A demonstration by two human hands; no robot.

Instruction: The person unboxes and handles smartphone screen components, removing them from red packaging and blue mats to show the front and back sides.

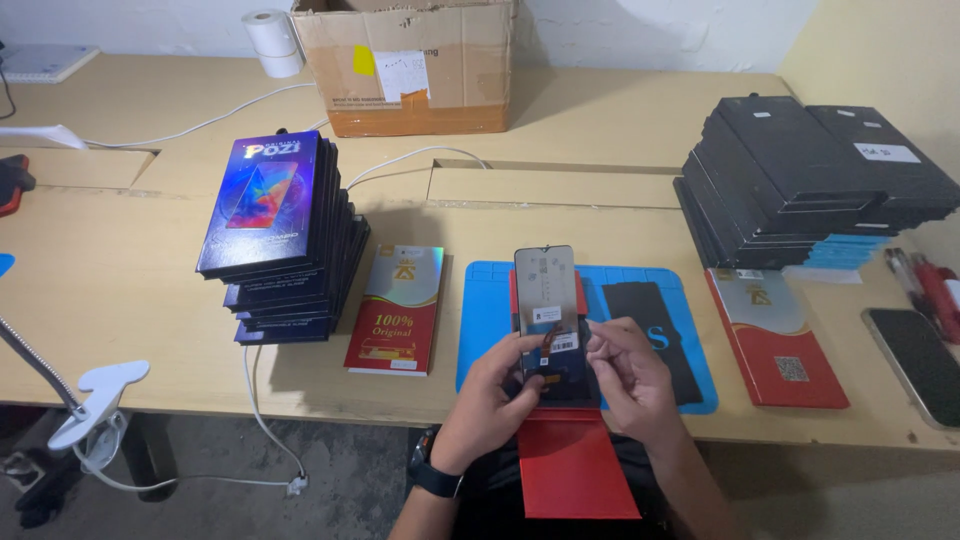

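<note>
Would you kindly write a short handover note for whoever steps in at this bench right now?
Left hand: grips the lower end of the phone screen panel, held upright, back side facing the camera.
Right hand: fingertips pinch at the panel's lower right edge.
Below the hands: open red box at the desk edge, over the blue mat.
Left: stack of dark blue boxes and one red box. Right: stack of black boxes and another red box.
Done: panel is out of its box. Left: cannot tell from this view.
</note>
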